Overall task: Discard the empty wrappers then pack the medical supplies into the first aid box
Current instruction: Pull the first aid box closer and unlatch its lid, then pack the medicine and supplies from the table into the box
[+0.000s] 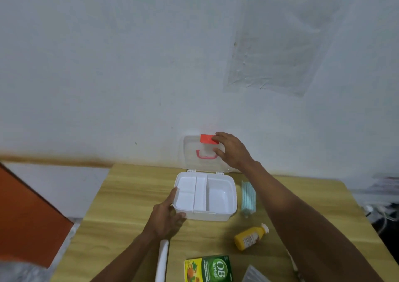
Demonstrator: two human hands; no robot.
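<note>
A white first aid box sits open on the wooden table, its divided inside bare. Its clear lid, with a red latch and a red handle, stands upright against the wall. My right hand grips the lid's top right edge, fingers on the red latch. My left hand holds the box's near left corner. A pack of blue face masks lies right of the box. A yellow bottle lies on its side nearer me. A green and yellow OB herbal carton rests at the front edge.
A white tube-like object lies under my left forearm. A clear plastic packet sits at the front right. The white wall rises right behind the table. An orange surface stands left; cables lie right.
</note>
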